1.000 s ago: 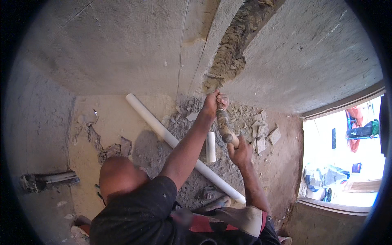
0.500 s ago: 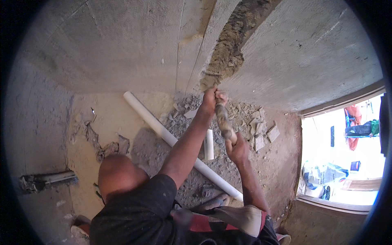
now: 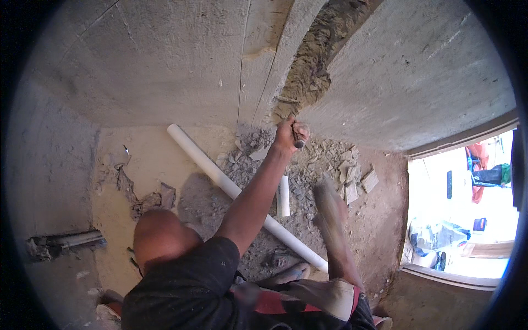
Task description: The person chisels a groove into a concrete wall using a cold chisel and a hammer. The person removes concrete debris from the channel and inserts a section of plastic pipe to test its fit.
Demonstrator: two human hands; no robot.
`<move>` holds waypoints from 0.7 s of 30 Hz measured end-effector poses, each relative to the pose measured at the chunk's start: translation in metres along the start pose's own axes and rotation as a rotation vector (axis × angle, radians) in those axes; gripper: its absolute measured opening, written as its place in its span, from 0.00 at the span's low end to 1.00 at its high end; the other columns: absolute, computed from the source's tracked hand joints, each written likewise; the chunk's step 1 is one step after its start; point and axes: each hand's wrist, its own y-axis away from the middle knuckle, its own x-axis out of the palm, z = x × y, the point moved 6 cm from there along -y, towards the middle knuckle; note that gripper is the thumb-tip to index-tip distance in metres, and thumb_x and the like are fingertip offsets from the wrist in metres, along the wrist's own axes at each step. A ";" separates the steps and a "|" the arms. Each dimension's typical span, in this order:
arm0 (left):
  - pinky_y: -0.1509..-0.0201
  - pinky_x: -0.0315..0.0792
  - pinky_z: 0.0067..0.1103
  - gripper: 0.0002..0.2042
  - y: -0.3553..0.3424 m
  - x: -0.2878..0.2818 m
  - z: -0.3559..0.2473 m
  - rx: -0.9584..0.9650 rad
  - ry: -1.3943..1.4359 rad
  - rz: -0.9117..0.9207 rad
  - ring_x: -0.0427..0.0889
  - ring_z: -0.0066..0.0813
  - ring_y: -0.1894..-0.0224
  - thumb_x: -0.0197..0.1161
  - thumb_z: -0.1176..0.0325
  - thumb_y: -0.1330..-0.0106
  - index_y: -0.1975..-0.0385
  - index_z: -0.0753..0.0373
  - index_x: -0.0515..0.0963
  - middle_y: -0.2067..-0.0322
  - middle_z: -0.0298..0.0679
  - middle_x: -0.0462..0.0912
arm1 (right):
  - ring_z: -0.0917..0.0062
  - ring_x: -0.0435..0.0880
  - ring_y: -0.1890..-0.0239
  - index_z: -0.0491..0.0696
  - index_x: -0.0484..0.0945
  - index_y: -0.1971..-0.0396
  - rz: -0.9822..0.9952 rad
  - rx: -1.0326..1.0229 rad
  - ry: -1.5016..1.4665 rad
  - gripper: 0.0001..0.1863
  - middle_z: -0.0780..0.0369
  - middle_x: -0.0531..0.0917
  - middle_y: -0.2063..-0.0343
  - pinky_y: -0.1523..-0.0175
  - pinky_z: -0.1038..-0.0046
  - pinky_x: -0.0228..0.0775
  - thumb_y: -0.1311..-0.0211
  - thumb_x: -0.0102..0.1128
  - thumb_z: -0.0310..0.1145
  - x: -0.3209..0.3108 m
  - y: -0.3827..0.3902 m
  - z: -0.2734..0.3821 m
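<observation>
My left hand [image 3: 290, 135] is closed around a chisel [image 3: 299, 144], whose dark round butt end sticks out below the fist. Its tip is hidden against the bottom of a rough groove [image 3: 308, 74] cut into the wall. My right hand [image 3: 334, 217], smeared by motion, is lower and to the right, apart from the chisel. It grips a short, thick, pale-brown club-like tool [image 3: 325, 192], blurred too. Broken rubble [image 3: 311, 159] lies on the floor below the groove.
A long white pipe [image 3: 209, 168] slants across the floor, with a short white pipe piece [image 3: 283, 196] beside it. Flat broken slabs [image 3: 369, 180] lie at right. A doorway frame [image 3: 451, 278] opens onto a bright area with a person [image 3: 489, 176]. Another pipe [image 3: 80, 238] sits in the left wall.
My right hand has swung the club-like tool down and right, away from the chisel. The left hand stays by the groove with the chisel's butt end now uncovered.
</observation>
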 end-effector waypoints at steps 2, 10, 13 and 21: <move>0.76 0.68 0.22 0.19 -0.006 -0.002 0.002 -0.033 -0.027 0.017 0.62 0.22 0.85 0.40 0.52 0.30 0.79 0.59 0.63 0.87 0.29 0.61 | 0.67 0.77 0.75 0.42 0.74 0.61 -0.061 -0.326 0.274 0.16 0.51 0.77 0.76 0.70 0.64 0.69 0.43 0.53 0.39 0.016 -0.018 0.035; 0.76 0.69 0.22 0.18 0.009 -0.002 -0.012 0.049 -0.096 -0.001 0.64 0.22 0.84 0.41 0.54 0.29 0.79 0.58 0.63 0.86 0.30 0.63 | 0.64 0.80 0.76 0.48 0.78 0.68 -0.209 -0.662 0.070 0.11 0.56 0.80 0.74 0.69 0.68 0.71 0.54 0.59 0.32 -0.043 0.038 0.070; 0.76 0.70 0.22 0.18 0.008 0.006 -0.005 0.041 -0.064 -0.039 0.65 0.22 0.84 0.42 0.55 0.29 0.80 0.60 0.62 0.86 0.31 0.63 | 0.72 0.76 0.73 0.47 0.75 0.71 -0.260 -0.460 -0.078 0.11 0.61 0.77 0.75 0.66 0.71 0.69 0.54 0.60 0.36 -0.024 0.038 0.008; 0.76 0.67 0.20 0.19 -0.003 0.015 -0.009 -0.005 -0.171 0.027 0.64 0.22 0.84 0.42 0.54 0.30 0.80 0.59 0.62 0.87 0.29 0.62 | 0.52 0.79 0.73 0.43 0.75 0.64 -0.107 -0.323 -0.049 0.19 0.48 0.79 0.74 0.67 0.61 0.70 0.46 0.58 0.44 0.004 -0.002 0.042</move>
